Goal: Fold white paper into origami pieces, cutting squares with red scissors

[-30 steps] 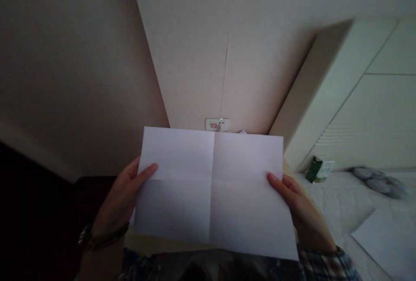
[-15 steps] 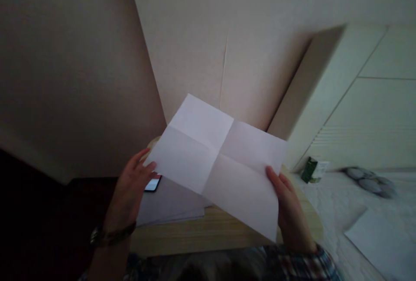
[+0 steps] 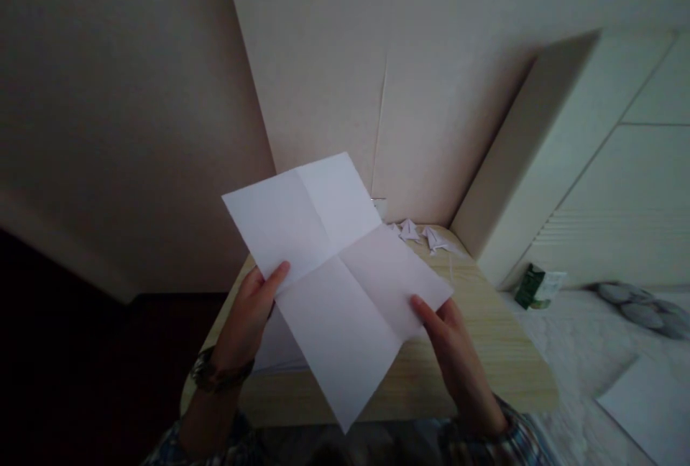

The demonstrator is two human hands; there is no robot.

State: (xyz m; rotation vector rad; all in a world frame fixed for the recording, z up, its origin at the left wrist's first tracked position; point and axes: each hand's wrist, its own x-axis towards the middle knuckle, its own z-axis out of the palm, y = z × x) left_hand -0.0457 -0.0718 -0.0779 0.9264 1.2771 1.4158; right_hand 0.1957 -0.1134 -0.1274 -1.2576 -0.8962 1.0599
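A white sheet of paper [image 3: 334, 265], with creases crossing near its middle, is held up above the wooden table. My left hand [image 3: 253, 315] grips its left edge, thumb on top and fingers behind. On the opposite side my right hand [image 3: 445, 333] pinches the sheet near its right corner. One corner points down toward me. Beneath it, partly hidden, lies a stack of white paper [image 3: 277, 344] on the table.
Several small folded paper pieces [image 3: 412, 231] sit at the back of the wooden table [image 3: 496, 351], near the wall. To the right is a bed [image 3: 560, 351] with a green and white box [image 3: 539, 286], a grey patterned item [image 3: 641, 308] and a white sheet [image 3: 652, 401].
The creased sheet has turned, bringing a corner down toward me. My left hand has moved right and closed on its left edge. Folded pieces at the table's back have come into view.
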